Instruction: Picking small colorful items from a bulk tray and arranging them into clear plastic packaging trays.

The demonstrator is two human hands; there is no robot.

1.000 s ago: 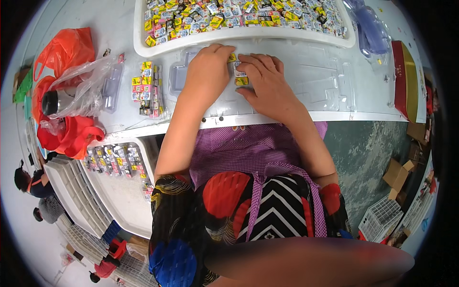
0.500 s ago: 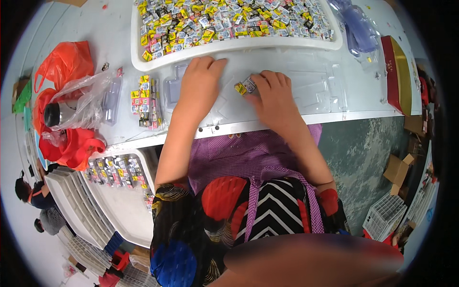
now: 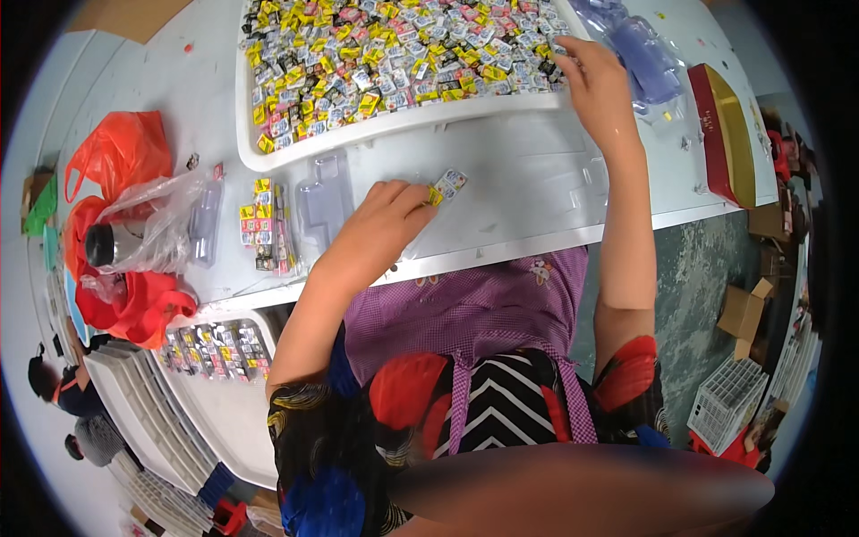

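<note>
A short row of small printed boxes (image 3: 450, 185), yellow and white, sticks out from the fingertips of my left hand (image 3: 391, 217), closed on its near end just above the table. My right hand (image 3: 598, 89) reaches over the right rim of the white tray (image 3: 412, 118). Its thumb and forefinger are bent round a small pale box (image 3: 557, 47) at the edge of the heap. Many loose little boxes (image 3: 394, 63) in yellow, white, black and pink fill the tray. Left of my left hand lies a clear plastic blister shell (image 3: 327, 199).
Stacked box rows (image 3: 262, 224) stand on the left, near red bags (image 3: 121, 152) and a black-lidded flask (image 3: 112, 244). Further clear shells (image 3: 649, 58) and a red-and-gold carton (image 3: 720, 134) lie at right. Below the table's left side is a tray of packed shells (image 3: 215, 349).
My right hand has left the small row and moved up and right to the tray's heap. My left hand has come down and now holds the row. The view has shifted slightly.
</note>
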